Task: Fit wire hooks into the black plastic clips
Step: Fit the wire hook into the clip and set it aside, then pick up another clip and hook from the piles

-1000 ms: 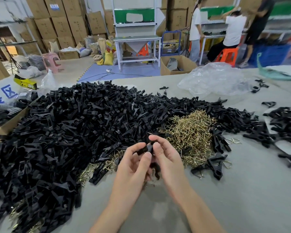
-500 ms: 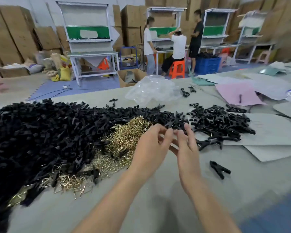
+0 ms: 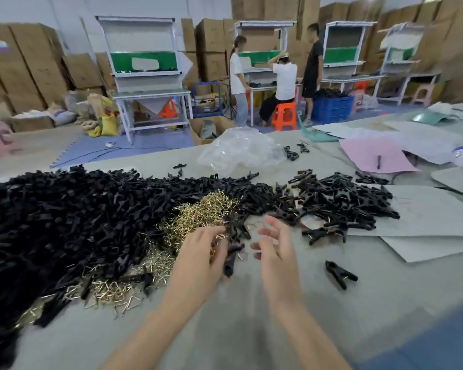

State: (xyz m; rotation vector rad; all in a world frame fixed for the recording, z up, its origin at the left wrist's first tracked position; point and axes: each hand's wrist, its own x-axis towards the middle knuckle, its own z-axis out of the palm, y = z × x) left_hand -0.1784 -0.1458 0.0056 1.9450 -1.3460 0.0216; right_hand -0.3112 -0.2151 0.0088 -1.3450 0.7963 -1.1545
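Observation:
My left hand [image 3: 198, 259] has curled fingers at the near edge of the brass wire hooks [image 3: 203, 212]. It grips a black clip [image 3: 231, 260] that hangs from its fingertips, and brass glints show between the fingers. My right hand [image 3: 274, 245] hovers beside it over the table, blurred, with fingers spread and nothing in it. A huge heap of black plastic clips [image 3: 72, 217] covers the left of the table. Another heap of clips [image 3: 340, 201] lies to the right, partly on a grey sheet [image 3: 425, 217].
One single clip [image 3: 338, 273] lies alone on the grey table to the right of my hands. A crumpled clear plastic bag [image 3: 241, 150] and a pink sheet [image 3: 372, 156] lie at the far side. Three people are at workbenches beyond the table.
My hands were joined on a clip, then moved to the right-hand heap. Now they have separated: the right hand is spread and empty, and the left is back at the hooks.

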